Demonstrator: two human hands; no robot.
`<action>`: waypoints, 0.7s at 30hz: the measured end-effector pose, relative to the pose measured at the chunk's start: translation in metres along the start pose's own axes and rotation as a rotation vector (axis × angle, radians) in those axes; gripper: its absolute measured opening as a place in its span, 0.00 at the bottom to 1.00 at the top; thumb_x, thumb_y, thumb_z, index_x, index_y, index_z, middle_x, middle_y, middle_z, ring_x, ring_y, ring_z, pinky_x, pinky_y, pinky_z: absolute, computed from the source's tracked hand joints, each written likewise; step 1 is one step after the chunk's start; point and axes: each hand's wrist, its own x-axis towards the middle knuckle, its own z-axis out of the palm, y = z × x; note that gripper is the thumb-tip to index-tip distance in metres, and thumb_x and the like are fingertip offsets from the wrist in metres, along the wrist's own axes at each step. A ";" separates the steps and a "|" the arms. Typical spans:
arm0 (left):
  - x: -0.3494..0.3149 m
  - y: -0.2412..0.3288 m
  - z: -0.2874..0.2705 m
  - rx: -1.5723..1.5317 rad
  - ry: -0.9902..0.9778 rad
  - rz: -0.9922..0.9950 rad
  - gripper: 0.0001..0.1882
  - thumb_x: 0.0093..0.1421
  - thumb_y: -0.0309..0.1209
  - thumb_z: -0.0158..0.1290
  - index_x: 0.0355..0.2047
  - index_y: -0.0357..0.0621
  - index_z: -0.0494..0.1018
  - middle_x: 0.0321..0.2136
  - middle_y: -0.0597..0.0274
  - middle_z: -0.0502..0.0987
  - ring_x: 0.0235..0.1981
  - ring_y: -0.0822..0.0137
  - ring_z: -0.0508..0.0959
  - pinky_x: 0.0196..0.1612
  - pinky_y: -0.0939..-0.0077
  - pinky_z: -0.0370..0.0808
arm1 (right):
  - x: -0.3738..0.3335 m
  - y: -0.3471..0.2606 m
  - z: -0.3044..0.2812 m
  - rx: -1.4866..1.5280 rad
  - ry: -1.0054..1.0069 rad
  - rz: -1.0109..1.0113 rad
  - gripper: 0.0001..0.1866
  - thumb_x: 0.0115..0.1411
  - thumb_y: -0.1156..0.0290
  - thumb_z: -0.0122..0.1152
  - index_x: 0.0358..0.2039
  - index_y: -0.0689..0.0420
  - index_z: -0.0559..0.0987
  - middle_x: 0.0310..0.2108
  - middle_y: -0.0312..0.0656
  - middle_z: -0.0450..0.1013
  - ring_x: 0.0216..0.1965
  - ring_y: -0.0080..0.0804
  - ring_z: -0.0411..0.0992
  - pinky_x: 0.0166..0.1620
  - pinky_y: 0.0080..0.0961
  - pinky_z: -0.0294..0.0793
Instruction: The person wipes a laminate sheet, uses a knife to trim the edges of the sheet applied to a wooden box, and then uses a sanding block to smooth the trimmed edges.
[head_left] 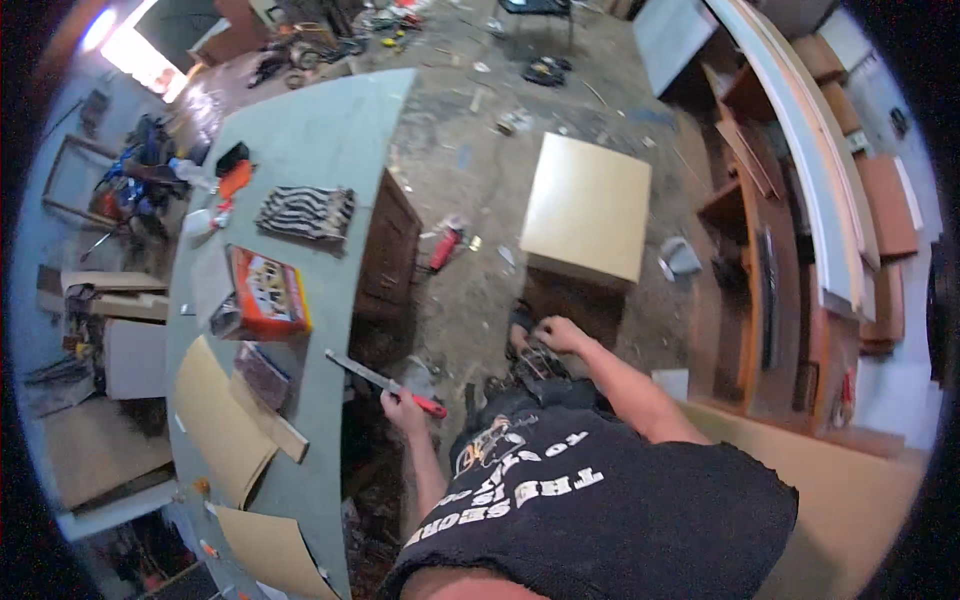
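My left hand (403,410) is closed around a long flat metal tool with a red handle (432,407). Its narrow grey blade reaches to the upper left, with the tip over the edge of the pale green workbench (330,270). My right hand (562,335) is bent closed in front of my body, by the near side of a box-like piece with a cream top (587,205). Whatever its fingers may hold is too small to make out. Just left of that hand is a small dark shape that I cannot identify.
On the bench lie a zebra-striped cloth (306,213), an orange box (268,295), cream sheets (222,420) and a wooden strip (285,432). A red-bodied tool (446,248) and scraps litter the concrete floor. Wooden shelving with long boards (790,150) lines the right side.
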 end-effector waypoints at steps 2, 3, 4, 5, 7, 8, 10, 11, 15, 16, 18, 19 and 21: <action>-0.031 -0.012 0.013 0.025 -0.111 0.081 0.13 0.57 0.24 0.52 0.42 0.32 0.68 0.34 0.61 0.74 0.33 0.70 0.74 0.38 0.73 0.73 | -0.017 -0.022 -0.006 0.083 -0.068 0.076 0.17 0.59 0.58 0.59 0.39 0.58 0.83 0.39 0.51 0.79 0.43 0.51 0.77 0.46 0.40 0.75; -0.043 -0.012 0.018 0.060 -0.200 0.098 0.13 0.58 0.24 0.52 0.42 0.33 0.68 0.32 0.62 0.73 0.32 0.72 0.73 0.36 0.74 0.72 | -0.028 -0.036 -0.011 0.133 -0.072 0.060 0.22 0.59 0.49 0.60 0.37 0.56 0.84 0.36 0.51 0.80 0.40 0.49 0.78 0.44 0.39 0.77; -0.056 -0.003 0.028 0.091 -0.299 0.123 0.12 0.58 0.24 0.52 0.42 0.33 0.68 0.30 0.63 0.72 0.32 0.74 0.72 0.35 0.76 0.71 | -0.040 -0.041 -0.009 0.133 -0.072 0.078 0.22 0.59 0.49 0.60 0.37 0.56 0.84 0.36 0.51 0.80 0.40 0.49 0.78 0.44 0.39 0.77; -0.064 -0.002 0.034 0.094 -0.311 0.113 0.12 0.58 0.24 0.52 0.42 0.33 0.68 0.30 0.63 0.72 0.32 0.74 0.72 0.35 0.76 0.71 | -0.049 -0.045 -0.005 0.158 -0.032 0.012 0.22 0.59 0.49 0.60 0.38 0.57 0.84 0.35 0.50 0.80 0.39 0.46 0.79 0.43 0.37 0.77; -0.079 0.005 0.047 -0.004 -0.481 0.014 0.12 0.59 0.26 0.54 0.42 0.34 0.69 0.28 0.65 0.71 0.29 0.78 0.70 0.31 0.78 0.69 | -0.063 -0.060 -0.003 0.186 0.013 -0.045 0.22 0.60 0.50 0.60 0.39 0.57 0.84 0.34 0.49 0.81 0.37 0.42 0.80 0.41 0.35 0.77; -0.087 0.013 0.052 0.001 -0.487 0.008 0.12 0.59 0.26 0.54 0.42 0.34 0.69 0.28 0.65 0.71 0.29 0.78 0.70 0.31 0.78 0.69 | -0.070 -0.074 -0.004 0.291 -0.129 0.003 0.23 0.62 0.51 0.59 0.44 0.59 0.82 0.36 0.47 0.80 0.38 0.36 0.79 0.42 0.33 0.77; -0.103 0.046 0.065 0.088 -0.649 0.128 0.13 0.60 0.28 0.55 0.42 0.34 0.69 0.27 0.68 0.71 0.26 0.78 0.69 0.28 0.78 0.68 | -0.084 -0.093 -0.005 0.406 -0.264 0.057 0.23 0.63 0.53 0.58 0.48 0.60 0.80 0.39 0.46 0.80 0.39 0.29 0.78 0.42 0.30 0.76; -0.112 0.066 0.072 0.212 -0.682 0.193 0.15 0.59 0.29 0.57 0.43 0.34 0.70 0.26 0.69 0.71 0.24 0.78 0.69 0.26 0.77 0.68 | -0.091 -0.099 -0.006 0.476 -0.278 0.002 0.25 0.65 0.52 0.57 0.51 0.61 0.77 0.40 0.44 0.79 0.39 0.27 0.77 0.41 0.27 0.76; -0.138 0.099 0.116 0.282 -0.872 0.367 0.16 0.57 0.32 0.59 0.43 0.37 0.72 0.25 0.61 0.75 0.23 0.72 0.73 0.30 0.74 0.72 | -0.109 -0.098 -0.035 0.760 -0.348 0.119 0.26 0.68 0.52 0.54 0.56 0.61 0.73 0.44 0.41 0.76 0.40 0.25 0.75 0.40 0.24 0.75; -0.146 0.105 0.132 0.284 -0.875 0.373 0.16 0.57 0.32 0.59 0.43 0.37 0.72 0.25 0.61 0.75 0.23 0.72 0.73 0.30 0.74 0.72 | -0.111 -0.092 -0.048 0.763 -0.343 0.115 0.26 0.68 0.52 0.54 0.56 0.61 0.73 0.44 0.41 0.76 0.40 0.25 0.75 0.40 0.24 0.75; -0.164 0.117 0.168 0.316 -0.984 0.601 0.16 0.57 0.31 0.59 0.45 0.40 0.72 0.27 0.55 0.77 0.26 0.63 0.79 0.32 0.69 0.75 | -0.114 -0.073 -0.076 0.938 -0.211 0.092 0.24 0.68 0.54 0.53 0.55 0.60 0.73 0.43 0.39 0.76 0.42 0.24 0.73 0.41 0.26 0.76; -0.174 0.127 0.187 0.390 -1.125 0.492 0.18 0.57 0.34 0.58 0.47 0.44 0.71 0.31 0.50 0.79 0.32 0.53 0.81 0.36 0.62 0.77 | -0.114 -0.053 -0.082 0.924 -0.072 0.017 0.23 0.68 0.55 0.54 0.53 0.60 0.74 0.43 0.40 0.76 0.42 0.23 0.73 0.44 0.26 0.75; -0.200 0.126 0.239 0.453 -1.220 0.608 0.20 0.58 0.36 0.58 0.48 0.45 0.70 0.32 0.49 0.79 0.33 0.49 0.81 0.36 0.60 0.77 | -0.122 0.007 -0.098 0.858 0.121 0.005 0.20 0.67 0.59 0.55 0.51 0.62 0.76 0.43 0.40 0.76 0.44 0.27 0.73 0.49 0.26 0.73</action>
